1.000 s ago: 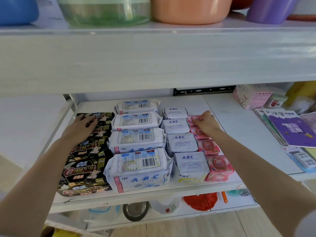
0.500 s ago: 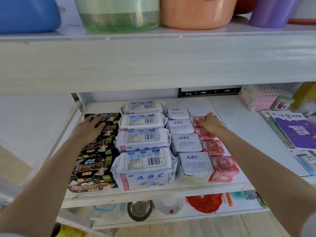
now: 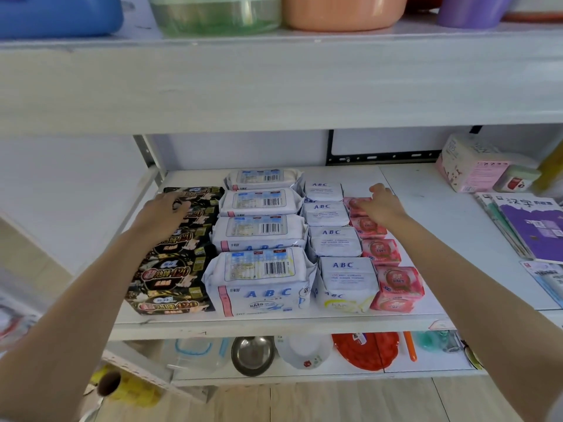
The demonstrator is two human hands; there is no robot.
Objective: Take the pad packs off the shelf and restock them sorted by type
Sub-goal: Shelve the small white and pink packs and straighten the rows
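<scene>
Four rows of pad packs lie sorted on the white shelf [image 3: 274, 325]: black packs [image 3: 170, 275] at the left, then large white ABC packs [image 3: 262, 233], small white ABC packs [image 3: 335, 242] and pink packs [image 3: 380, 251]. My left hand [image 3: 164, 211] lies flat on the rear black packs, gripping nothing. My right hand [image 3: 382, 205] reaches over the back of the pink row. Its fingertips touch the rearmost pink pack and its thumb is raised. Both forearms stretch in from the bottom corners.
A pink box [image 3: 470, 169] and a purple book [image 3: 539, 226] lie on the shelf to the right. Blue [image 3: 58, 13], green [image 3: 213, 13] and orange [image 3: 344, 10] tubs stand on the shelf above. A metal bowl [image 3: 253, 354] and a red plate [image 3: 365, 350] sit below.
Both hands stay on the same rear packs. My right thumb has lifted off the pink pack. The camera has shifted a little, and the packs have not moved.
</scene>
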